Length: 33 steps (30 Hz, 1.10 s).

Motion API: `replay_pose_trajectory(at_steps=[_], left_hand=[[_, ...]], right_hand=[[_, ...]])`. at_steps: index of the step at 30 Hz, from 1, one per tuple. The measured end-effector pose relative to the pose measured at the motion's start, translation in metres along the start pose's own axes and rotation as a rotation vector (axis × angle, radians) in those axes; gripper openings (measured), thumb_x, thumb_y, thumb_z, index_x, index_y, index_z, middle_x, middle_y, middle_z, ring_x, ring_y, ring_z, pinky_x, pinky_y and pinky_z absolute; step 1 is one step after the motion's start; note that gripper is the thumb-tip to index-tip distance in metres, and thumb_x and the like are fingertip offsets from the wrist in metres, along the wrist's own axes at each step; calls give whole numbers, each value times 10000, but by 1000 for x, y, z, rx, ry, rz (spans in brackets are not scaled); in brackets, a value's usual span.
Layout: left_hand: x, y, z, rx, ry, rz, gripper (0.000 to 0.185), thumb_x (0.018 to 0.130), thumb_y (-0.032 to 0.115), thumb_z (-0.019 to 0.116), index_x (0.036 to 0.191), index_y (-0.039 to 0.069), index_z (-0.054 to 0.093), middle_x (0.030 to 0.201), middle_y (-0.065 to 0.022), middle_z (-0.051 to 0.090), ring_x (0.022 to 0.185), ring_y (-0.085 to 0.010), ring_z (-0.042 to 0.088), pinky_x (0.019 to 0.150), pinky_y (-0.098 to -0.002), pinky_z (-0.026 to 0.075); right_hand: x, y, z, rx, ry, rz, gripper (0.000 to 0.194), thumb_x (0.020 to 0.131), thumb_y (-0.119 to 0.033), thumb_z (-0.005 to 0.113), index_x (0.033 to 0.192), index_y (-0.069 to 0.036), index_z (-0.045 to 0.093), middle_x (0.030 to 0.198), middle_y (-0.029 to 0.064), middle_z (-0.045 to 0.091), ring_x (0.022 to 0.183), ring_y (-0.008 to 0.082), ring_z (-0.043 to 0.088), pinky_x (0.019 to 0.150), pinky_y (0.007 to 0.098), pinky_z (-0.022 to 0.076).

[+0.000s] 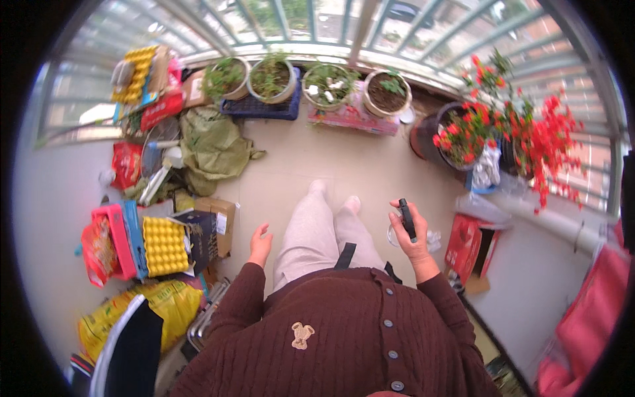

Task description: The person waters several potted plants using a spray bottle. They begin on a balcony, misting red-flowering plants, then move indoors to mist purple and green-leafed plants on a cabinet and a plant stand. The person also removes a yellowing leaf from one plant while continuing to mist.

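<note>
My right hand is closed around a small black handheld object, which looks like the trigger head of a spray bottle. Something clear with a curved edge shows beside and below that hand; I cannot tell whether it joins the black part. Held low beside my left thigh, my left hand is empty with its fingers slightly curled and apart. Both hands are above the pale tiled floor. Ahead stand potted plants, among them a white pot with bare soil and a small leafy plant.
A dark pot of red flowers stands front right, above a red cardboard box. Left are a green woven sack, yellow egg trays and a yellow bag. Barred windows line the front; a blue crate supports two pots.
</note>
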<state>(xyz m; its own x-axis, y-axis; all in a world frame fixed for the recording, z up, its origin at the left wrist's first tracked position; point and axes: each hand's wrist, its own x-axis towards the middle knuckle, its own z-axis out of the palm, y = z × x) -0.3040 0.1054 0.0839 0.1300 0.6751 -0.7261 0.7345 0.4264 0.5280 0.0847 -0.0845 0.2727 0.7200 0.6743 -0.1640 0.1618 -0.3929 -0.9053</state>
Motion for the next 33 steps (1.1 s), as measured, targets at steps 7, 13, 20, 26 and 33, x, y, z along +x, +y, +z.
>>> replay_pose_trajectory(at_steps=[7,13,20,26,33], left_hand=[[21,22,-33,182,-150,16,444,861,79,616,1304,93,585,1260,-122,612,1199,-233,552,1006,-360,434],[52,54,-58,219,-232,144,442,871,86,609,1312,95,578,1273,-137,595,1195,-223,547,995,-349,432],[89,43,-74,309,-311,56,505,857,68,583,1358,99,531,1258,-150,573,1093,-216,572,923,-328,468],[102,56,-52,247,-462,3,577,886,75,560,1434,158,397,1046,22,552,823,-106,554,629,-256,455],[45,84,5,414,-491,78,607,862,108,590,1442,158,421,1266,-72,527,965,-142,548,759,-295,465]], right_hand=[[-81,7,-3,0,261,195,252,881,-55,687,1127,-68,631,766,-50,566,598,18,482,578,195,409],[-111,-5,33,106,472,239,211,901,-89,668,1111,-77,644,774,-59,558,617,14,459,587,194,397],[-160,-16,40,208,626,321,230,892,-60,657,1121,-60,641,886,-62,600,660,10,448,625,185,398],[-210,1,33,147,807,420,227,876,-78,675,1101,-79,645,821,-69,585,632,19,456,609,200,410],[-285,43,21,238,941,556,221,912,-132,645,1127,-84,644,766,-69,541,678,20,462,636,191,394]])
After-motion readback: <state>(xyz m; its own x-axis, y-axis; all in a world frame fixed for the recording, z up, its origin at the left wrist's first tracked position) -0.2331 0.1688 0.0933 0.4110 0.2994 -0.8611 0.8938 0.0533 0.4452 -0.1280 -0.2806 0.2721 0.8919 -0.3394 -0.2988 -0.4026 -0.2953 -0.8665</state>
